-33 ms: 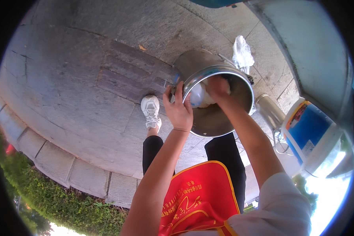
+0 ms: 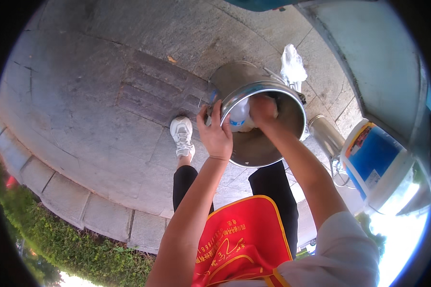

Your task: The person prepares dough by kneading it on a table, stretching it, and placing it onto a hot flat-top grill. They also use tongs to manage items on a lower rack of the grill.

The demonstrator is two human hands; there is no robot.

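Observation:
A shiny metal bucket point(image 2: 239, 76) is tipped toward me, its round mouth facing my body. My left hand point(image 2: 216, 131) grips the near-left rim, fingers spread along the outside. Reaching into the mouth, my right hand point(image 2: 263, 111) is beside a whitish plastic bottle point(image 2: 238, 114) with a blue band. Its fingers point away from me and are hidden, so what they hold does not show. Something pale and soft-looking point(image 2: 247, 125) lies under the bottle, partly covered.
Right of the bucket stand a smaller metal container point(image 2: 326, 135) and a white tub with a blue label point(image 2: 376, 153). A crumpled clear plastic bag point(image 2: 293, 67) lies behind it on the paving. A pale panel point(image 2: 368, 52) borders the right; a hedge point(image 2: 81, 234) runs lower left.
The bottle inside the bucket has turned, showing its blue band more plainly. My right hand has shifted slightly left. My left hand stays on the rim.

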